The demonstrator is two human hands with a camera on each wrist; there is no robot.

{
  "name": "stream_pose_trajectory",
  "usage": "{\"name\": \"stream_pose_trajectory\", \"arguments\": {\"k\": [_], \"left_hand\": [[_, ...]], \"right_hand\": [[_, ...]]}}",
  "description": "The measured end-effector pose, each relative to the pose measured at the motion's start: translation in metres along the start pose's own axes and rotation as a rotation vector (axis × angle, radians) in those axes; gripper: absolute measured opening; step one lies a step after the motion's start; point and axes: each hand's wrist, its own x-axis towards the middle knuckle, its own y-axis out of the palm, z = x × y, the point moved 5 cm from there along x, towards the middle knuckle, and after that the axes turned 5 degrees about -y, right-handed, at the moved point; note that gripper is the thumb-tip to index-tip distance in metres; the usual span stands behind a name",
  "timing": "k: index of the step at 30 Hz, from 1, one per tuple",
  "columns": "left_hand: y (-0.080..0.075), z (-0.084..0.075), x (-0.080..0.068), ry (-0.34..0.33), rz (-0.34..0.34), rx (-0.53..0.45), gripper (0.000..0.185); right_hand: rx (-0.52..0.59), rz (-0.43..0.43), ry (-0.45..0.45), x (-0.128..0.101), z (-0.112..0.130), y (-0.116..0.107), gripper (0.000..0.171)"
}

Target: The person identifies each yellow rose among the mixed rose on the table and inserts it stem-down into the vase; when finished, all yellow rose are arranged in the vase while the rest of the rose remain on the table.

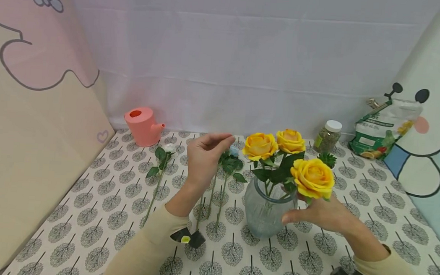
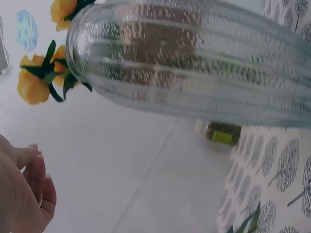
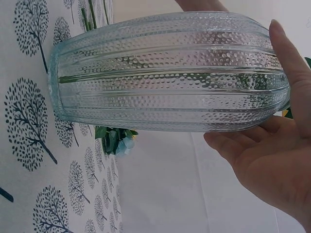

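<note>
A ribbed clear glass vase (image 1: 264, 214) stands on the tree-print tablecloth (image 1: 98, 214) and holds three yellow roses (image 1: 312, 177). My right hand (image 1: 306, 211) lies at the vase's right side under the nearest rose, its thumb against the glass and its fingers straight. In the right wrist view that hand (image 3: 272, 160) is spread beside the vase (image 3: 165, 73). My left hand (image 1: 219, 144) hovers left of the roses with loosely curled fingers and holds nothing. The left wrist view shows its fingers (image 2: 29, 194) empty below the vase (image 2: 194, 63).
A white rose (image 1: 170, 148) and a blue flower (image 1: 234, 151) lie on the cloth left of the vase, under my left hand. Along the back wall stand a pink watering can (image 1: 143, 126), a white-lidded jar (image 1: 327, 135) and a printed bag (image 1: 381, 130).
</note>
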Motion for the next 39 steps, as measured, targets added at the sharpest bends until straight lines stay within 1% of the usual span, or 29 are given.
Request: {"name": "stream_pose_trajectory", "arguments": {"k": [2, 4, 7, 9, 11, 15, 17, 19, 23, 28, 31, 33, 39], "left_hand": [[-0.007, 0.006, 0.007, 0.031, -0.042, 0.050, 0.016], [-0.013, 0.015, 0.013, 0.060, -0.070, 0.098, 0.015], [-0.020, 0.035, 0.020, 0.107, -0.095, 0.185, 0.011], [-0.024, 0.048, 0.023, 0.120, -0.102, 0.271, 0.011], [-0.027, 0.060, 0.025, 0.097, -0.105, 0.377, 0.011], [-0.033, 0.080, 0.028, -0.017, -0.078, 0.625, 0.010], [-0.035, 0.089, 0.028, -0.070, -0.049, 0.723, 0.010], [-0.038, 0.097, 0.028, -0.108, -0.024, 0.794, 0.010], [-0.041, 0.109, 0.028, -0.174, 0.032, 0.862, 0.012], [-0.042, 0.119, 0.028, -0.313, 0.116, 0.898, 0.013], [-0.041, 0.123, 0.027, -0.371, 0.162, 0.935, 0.012], [-0.041, 0.125, 0.027, -0.387, 0.178, 0.952, 0.011], [-0.039, 0.130, 0.023, -0.373, 0.213, 1.000, 0.009]], "right_hand": [[-0.002, 0.003, -0.003, 0.001, 0.000, 0.000, 0.101], [0.006, 0.003, -0.008, 0.001, 0.000, 0.001, 0.101], [0.019, 0.003, -0.020, 0.002, 0.000, 0.001, 0.100], [0.033, 0.004, -0.026, 0.002, 0.001, 0.002, 0.100], [0.035, 0.006, -0.025, 0.002, 0.001, 0.002, 0.100], [0.002, 0.003, -0.011, 0.001, 0.000, 0.001, 0.099], [-0.015, -0.001, -0.010, 0.001, 0.000, 0.001, 0.097], [-0.011, -0.004, -0.013, 0.001, 0.000, 0.001, 0.096], [-0.007, -0.006, -0.020, 0.002, 0.000, 0.001, 0.096], [-0.006, -0.014, -0.040, 0.002, 0.000, 0.000, 0.095], [0.007, -0.011, -0.041, 0.002, 0.001, 0.001, 0.095], [0.015, -0.007, -0.036, 0.002, 0.001, 0.001, 0.096], [0.011, 0.006, 0.001, 0.000, -0.001, 0.000, 0.099]]}}
